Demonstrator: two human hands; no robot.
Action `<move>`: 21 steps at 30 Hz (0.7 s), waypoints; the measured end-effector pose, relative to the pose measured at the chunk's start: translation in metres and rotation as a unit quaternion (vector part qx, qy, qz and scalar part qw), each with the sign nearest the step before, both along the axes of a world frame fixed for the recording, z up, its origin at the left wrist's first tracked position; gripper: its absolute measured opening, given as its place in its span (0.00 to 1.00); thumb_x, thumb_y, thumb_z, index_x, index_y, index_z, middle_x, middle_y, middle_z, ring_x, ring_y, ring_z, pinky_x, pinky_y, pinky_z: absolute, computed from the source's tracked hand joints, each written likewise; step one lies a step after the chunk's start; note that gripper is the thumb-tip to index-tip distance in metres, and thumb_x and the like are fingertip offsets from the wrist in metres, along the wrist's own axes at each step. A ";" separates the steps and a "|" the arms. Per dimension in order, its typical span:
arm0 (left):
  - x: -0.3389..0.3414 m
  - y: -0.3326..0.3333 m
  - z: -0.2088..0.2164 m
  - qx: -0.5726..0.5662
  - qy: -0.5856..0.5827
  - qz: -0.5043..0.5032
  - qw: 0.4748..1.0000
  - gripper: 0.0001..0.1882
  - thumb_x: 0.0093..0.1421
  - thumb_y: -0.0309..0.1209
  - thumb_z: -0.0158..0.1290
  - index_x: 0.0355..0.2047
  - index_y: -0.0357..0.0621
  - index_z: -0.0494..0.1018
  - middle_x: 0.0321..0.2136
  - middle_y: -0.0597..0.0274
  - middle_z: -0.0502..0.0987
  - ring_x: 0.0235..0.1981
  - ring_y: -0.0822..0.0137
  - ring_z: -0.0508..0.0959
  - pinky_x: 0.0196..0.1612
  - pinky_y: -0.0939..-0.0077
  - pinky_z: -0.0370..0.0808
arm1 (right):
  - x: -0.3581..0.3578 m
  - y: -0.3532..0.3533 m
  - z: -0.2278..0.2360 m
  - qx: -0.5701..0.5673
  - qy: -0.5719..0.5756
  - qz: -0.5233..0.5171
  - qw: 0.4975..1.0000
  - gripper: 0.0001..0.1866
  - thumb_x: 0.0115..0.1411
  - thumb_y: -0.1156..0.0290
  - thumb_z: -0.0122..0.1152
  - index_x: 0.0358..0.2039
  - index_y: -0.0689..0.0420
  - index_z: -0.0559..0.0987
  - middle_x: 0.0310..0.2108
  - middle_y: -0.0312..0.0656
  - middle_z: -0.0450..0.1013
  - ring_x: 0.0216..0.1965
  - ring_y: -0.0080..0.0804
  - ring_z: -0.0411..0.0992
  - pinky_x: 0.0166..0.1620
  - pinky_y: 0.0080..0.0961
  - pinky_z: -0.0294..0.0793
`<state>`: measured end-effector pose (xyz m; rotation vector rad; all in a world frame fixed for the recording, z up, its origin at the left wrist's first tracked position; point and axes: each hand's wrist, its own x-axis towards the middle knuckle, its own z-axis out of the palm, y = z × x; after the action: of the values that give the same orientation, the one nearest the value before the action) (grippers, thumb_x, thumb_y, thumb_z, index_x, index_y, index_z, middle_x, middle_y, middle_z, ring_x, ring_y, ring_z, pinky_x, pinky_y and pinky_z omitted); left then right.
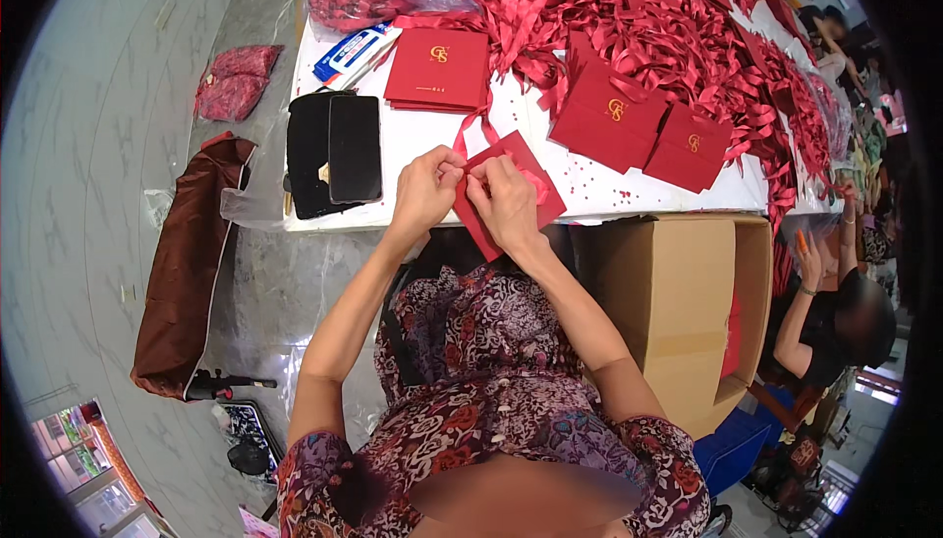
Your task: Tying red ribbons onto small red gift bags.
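A small red paper gift bag (478, 233) lies tilted at the table's near edge, partly under my hands. From its upper left side a red ribbon (478, 132) runs up toward the pile behind. My left hand (428, 187) pinches the ribbon by the bag's edge. Laid over the bag, my right hand (505, 202) has its fingers closed at that same edge, close to my left fingertips. A lighter pinkish-red loop (536, 185) shows beside the right hand. The fingers hide exactly how ribbon and bag meet.
A stack of red bags (437, 68) stands behind, near a black phone (355, 149) and a blue-white packet (356, 55). More finished-looking bags (609, 111) and a heap of red ribbons (629, 37) cover the right. An open cardboard box (688, 302) stands below; a co-worker's hand (808, 263) shows far right.
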<state>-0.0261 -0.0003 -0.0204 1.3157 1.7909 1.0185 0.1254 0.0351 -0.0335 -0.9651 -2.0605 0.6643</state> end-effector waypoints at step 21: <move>0.020 -0.007 0.023 0.160 0.250 -0.066 0.953 0.05 0.53 0.24 0.59 0.32 0.41 0.76 0.30 0.57 0.76 0.35 0.55 0.74 0.39 0.65 0.72 | 0.030 0.072 0.016 -0.139 -0.107 0.181 0.968 0.09 0.60 0.70 0.61 0.33 0.63 0.81 0.29 0.44 0.75 0.32 0.40 0.73 0.38 0.33 0.71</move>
<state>-0.0066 -0.0069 0.0029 2.0114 1.9107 0.9894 0.1554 0.1072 -0.0175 -0.8454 -2.4100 1.1056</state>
